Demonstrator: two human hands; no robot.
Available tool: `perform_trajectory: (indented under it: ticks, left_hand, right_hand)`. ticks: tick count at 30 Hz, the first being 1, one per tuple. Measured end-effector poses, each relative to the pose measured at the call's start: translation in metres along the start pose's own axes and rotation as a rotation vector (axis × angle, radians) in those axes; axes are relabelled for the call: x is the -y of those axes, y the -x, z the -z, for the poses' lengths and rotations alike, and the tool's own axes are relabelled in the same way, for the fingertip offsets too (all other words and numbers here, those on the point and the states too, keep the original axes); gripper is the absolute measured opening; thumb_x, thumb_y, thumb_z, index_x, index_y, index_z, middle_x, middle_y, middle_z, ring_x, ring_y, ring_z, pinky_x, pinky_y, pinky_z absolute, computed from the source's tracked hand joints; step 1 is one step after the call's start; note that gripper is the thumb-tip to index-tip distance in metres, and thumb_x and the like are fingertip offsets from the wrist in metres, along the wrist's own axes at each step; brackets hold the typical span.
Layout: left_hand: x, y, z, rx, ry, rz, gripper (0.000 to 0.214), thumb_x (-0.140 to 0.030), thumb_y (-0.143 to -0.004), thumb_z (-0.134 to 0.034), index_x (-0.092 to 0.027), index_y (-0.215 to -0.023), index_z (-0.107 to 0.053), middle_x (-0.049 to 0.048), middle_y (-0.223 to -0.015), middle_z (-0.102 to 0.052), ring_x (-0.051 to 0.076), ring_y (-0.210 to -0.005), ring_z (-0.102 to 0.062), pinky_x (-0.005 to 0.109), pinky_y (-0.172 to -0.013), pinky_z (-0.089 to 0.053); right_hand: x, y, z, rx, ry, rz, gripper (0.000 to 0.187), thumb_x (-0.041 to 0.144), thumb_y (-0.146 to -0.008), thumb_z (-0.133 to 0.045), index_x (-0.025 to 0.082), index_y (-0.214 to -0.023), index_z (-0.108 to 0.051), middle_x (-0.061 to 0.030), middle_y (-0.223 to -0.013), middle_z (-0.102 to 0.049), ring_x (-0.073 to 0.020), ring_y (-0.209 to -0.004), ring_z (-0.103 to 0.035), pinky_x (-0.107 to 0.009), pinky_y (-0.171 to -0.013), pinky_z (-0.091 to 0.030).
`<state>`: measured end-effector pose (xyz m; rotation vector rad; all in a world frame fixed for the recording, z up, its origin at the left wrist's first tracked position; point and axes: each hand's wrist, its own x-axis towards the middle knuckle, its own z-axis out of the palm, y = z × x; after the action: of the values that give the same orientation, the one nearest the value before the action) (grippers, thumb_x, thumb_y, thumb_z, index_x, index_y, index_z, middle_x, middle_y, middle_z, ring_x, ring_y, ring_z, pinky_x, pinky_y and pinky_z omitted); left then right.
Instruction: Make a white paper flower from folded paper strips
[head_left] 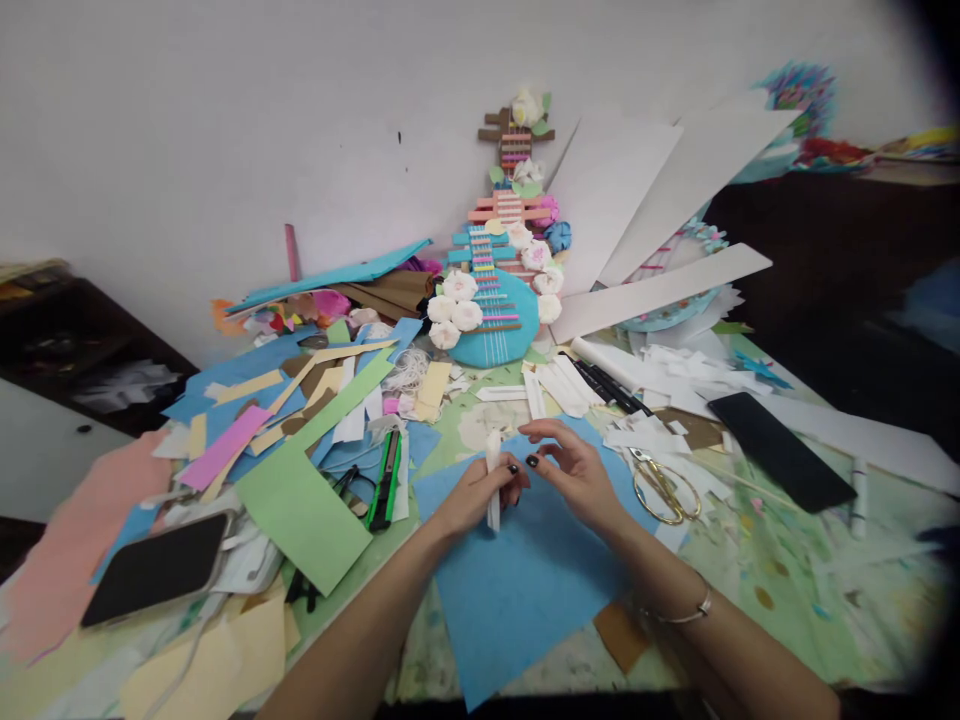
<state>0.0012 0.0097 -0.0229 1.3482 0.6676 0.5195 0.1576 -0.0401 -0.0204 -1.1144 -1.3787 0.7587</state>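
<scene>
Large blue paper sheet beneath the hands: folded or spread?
Spread: the large blue paper sheet lies broad and flat, with no fold showing.

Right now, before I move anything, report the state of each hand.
Left hand: closed around an upright white strip.
Right hand: open, fingers loosely curved, nothing visible in it, beside the left.

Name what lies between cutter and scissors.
Head view: mainly the blue sheet, with the left hand, holding a white piece, and the right hand above.
</scene>
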Motion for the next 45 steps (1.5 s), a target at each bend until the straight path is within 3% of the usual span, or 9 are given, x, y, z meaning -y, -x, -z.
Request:
perform_trajectory:
  ticks: [3, 5, 9, 12, 16, 23, 28, 33, 45]
  left_hand:
    - [0.001, 0.002, -0.002, 0.124, -0.01, 0.065, 0.027, -0.041, -0.078, -0.05, -0.015, -0.071, -0.05, -0.0027, -0.053, -0.047, 0.01, -0.048, -0.047, 0.023, -0.051, -0.038]
    - [0.002, 0.003, -0.003, 0.17, 0.006, 0.095, 0.028, -0.043, -0.078, -0.051, -0.016, -0.072, -0.049, -0.0055, -0.05, -0.042, 0.008, -0.043, -0.044, 0.023, -0.047, -0.038]
    - [0.0, 0.004, -0.002, 0.186, 0.05, 0.119, 0.02, -0.036, -0.079, -0.05, -0.016, -0.076, -0.048, -0.0096, -0.049, -0.03, 0.004, -0.037, -0.027, 0.019, -0.039, -0.027]
    - [-0.003, 0.006, -0.003, 0.217, 0.044, 0.138, 0.013, -0.029, -0.078, -0.048, -0.016, -0.077, -0.048, -0.0101, -0.048, -0.028, 0.004, -0.037, -0.023, 0.018, -0.038, -0.023]
    - [-0.005, 0.007, -0.004, 0.223, 0.061, 0.159, 0.01, -0.023, -0.076, -0.047, -0.016, -0.081, -0.051, -0.0104, -0.048, -0.028, 0.004, -0.038, -0.02, 0.018, -0.039, -0.021]
    - [-0.007, 0.009, -0.004, 0.282, 0.022, 0.197, 0.018, -0.025, -0.078, -0.046, -0.014, -0.088, -0.055, -0.0098, -0.049, -0.027, 0.005, -0.04, -0.021, 0.019, -0.04, -0.019]
    - [-0.008, 0.01, -0.004, 0.362, -0.024, 0.249, 0.019, -0.029, -0.081, -0.046, -0.014, -0.085, -0.055, -0.0092, -0.049, -0.028, 0.005, -0.041, -0.023, 0.018, -0.04, -0.022]
    - [-0.006, 0.01, -0.003, 0.368, -0.016, 0.29, 0.017, -0.032, -0.081, -0.047, -0.016, -0.079, -0.051, -0.0098, -0.049, -0.027, 0.005, -0.038, -0.021, 0.019, -0.037, -0.019]
    - [-0.002, 0.009, -0.002, 0.339, -0.115, 0.178, 0.014, -0.029, -0.079, -0.05, -0.016, -0.082, -0.054, -0.0086, -0.047, -0.035, 0.006, -0.037, -0.031, 0.018, -0.038, -0.026]
  right_hand:
    - [0.003, -0.002, 0.002, 0.17, -0.051, 0.062, 0.034, 0.029, -0.085, -0.055, 0.027, -0.118, -0.057, -0.0078, -0.124, -0.051, -0.0209, -0.114, -0.048, -0.033, -0.087, -0.045]
    - [0.006, -0.001, 0.002, 0.203, -0.062, 0.058, 0.032, 0.028, -0.087, -0.052, 0.028, -0.118, -0.058, -0.0078, -0.125, -0.05, -0.0213, -0.115, -0.047, -0.034, -0.088, -0.045]
    - [0.011, 0.002, 0.0, 0.171, -0.119, 0.001, 0.023, 0.029, -0.086, -0.054, 0.026, -0.106, -0.064, -0.0094, -0.12, -0.051, -0.0168, -0.088, -0.057, -0.029, -0.068, -0.051]
    - [0.013, 0.002, 0.0, 0.14, -0.183, -0.049, 0.016, 0.031, -0.083, -0.058, 0.023, -0.094, -0.065, -0.01, -0.114, -0.054, -0.0117, -0.066, -0.055, -0.027, -0.053, -0.049]
    - [0.014, 0.002, -0.002, 0.089, -0.288, -0.117, 0.011, 0.031, -0.08, -0.062, 0.02, -0.082, -0.062, -0.0081, -0.105, -0.058, -0.0081, -0.055, -0.051, -0.025, -0.047, -0.046]
    - [0.011, 0.002, 0.0, 0.093, -0.256, -0.17, 0.013, 0.033, -0.079, -0.064, 0.02, -0.08, -0.061, -0.0064, -0.097, -0.066, -0.0122, -0.06, -0.058, -0.029, -0.057, -0.049]
    - [0.01, 0.001, 0.001, 0.105, -0.208, -0.184, 0.013, 0.031, -0.077, -0.065, 0.019, -0.077, -0.062, -0.0063, -0.087, -0.069, -0.0186, -0.083, -0.064, -0.035, -0.079, -0.05]
    - [0.013, 0.001, 0.002, 0.129, -0.292, -0.205, 0.014, 0.032, -0.077, -0.066, 0.019, -0.076, -0.06, -0.0065, -0.089, -0.07, -0.0189, -0.086, -0.065, -0.035, -0.079, -0.051]
    - [0.01, -0.002, 0.005, 0.105, -0.279, -0.198, 0.014, 0.029, -0.071, -0.071, 0.019, -0.078, -0.066, -0.005, -0.081, -0.069, -0.0178, -0.079, -0.065, -0.033, -0.075, -0.052]
